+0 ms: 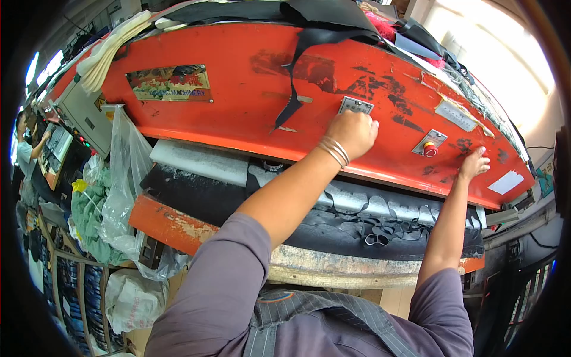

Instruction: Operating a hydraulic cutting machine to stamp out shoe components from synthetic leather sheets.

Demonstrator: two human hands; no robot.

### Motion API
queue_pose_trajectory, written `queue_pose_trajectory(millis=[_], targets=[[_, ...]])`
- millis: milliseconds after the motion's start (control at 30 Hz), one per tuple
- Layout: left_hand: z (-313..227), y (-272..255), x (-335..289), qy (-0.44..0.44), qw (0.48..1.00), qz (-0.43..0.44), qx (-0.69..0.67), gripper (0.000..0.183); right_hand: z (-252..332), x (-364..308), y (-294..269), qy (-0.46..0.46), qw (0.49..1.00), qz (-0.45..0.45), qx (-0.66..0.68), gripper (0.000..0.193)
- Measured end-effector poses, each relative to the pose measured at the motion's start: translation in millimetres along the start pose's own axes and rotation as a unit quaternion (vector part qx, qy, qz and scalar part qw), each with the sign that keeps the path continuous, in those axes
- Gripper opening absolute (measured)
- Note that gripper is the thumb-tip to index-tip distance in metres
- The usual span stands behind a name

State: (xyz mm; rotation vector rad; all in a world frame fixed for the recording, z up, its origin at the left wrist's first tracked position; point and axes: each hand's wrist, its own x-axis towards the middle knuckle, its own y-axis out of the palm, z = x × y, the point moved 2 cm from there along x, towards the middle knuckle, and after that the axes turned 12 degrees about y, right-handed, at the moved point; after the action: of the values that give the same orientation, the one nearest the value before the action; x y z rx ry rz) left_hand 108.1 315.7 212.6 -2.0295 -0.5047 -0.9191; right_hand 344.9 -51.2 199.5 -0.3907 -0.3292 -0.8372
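My left hand (352,132), with bangles at the wrist, is closed against the red front of a large machine (238,71). It covers the lower part of a small metal control plate (357,105), and what lies under the fingers is hidden. Farther right, my right hand (474,164) rests on the same red panel with thumb and fingers apart. Between the hands sits a red emergency stop button (430,150), which neither hand touches. Below, dark sheet material (321,229) with cut-out holes and loose scraps lies on the machine's bed, partly hidden by my left arm.
Black sheets (333,13) and cloth lie on top of the machine, one strip hanging down its front. At left are a grey control cabinet (83,116), clear plastic (122,172), a white sack (135,300) and racks of dark pieces (74,297). Another person (27,149) stands far left.
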Motion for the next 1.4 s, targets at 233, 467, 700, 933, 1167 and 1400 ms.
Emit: queue_pose_trajectory(millis=[233, 467, 700, 933, 1167, 1400], targets=[[-38.1, -73.6, -157.1, -0.148, 0.961, 0.219, -0.082, 0.034, 6.0, -51.5, -96.2, 0.032, 0.973, 0.175, 0.145, 0.067], [-84.4, -128.1, -292.6, -0.218, 0.929, 0.297, 0.043, 0.032, 108.1, -198.0, -67.6, -0.265, 0.906, 0.283, 0.167, 0.033], [-72.6, -119.7, -288.6, -0.232, 0.940, 0.227, 0.107, 0.027, 217.2, -395.0, 2.9, -0.575, 0.604, 0.508, 0.216, 0.025], [-7.6, -114.5, -242.1, -0.367, 0.771, 0.518, -0.040, 0.030, 143.6, -466.8, 139.3, -0.736, 0.391, 0.534, 0.145, 0.023], [136.8, -64.0, -240.0, -0.160, 0.929, 0.265, 0.203, 0.045, 126.9, -522.2, 204.7, -0.747, 0.214, 0.622, 0.100, 0.010], [162.2, -52.5, -225.9, -0.168, 0.961, 0.196, 0.104, 0.043, 82.7, -397.0, 189.2, -0.544, 0.566, 0.606, -0.130, 0.012]])
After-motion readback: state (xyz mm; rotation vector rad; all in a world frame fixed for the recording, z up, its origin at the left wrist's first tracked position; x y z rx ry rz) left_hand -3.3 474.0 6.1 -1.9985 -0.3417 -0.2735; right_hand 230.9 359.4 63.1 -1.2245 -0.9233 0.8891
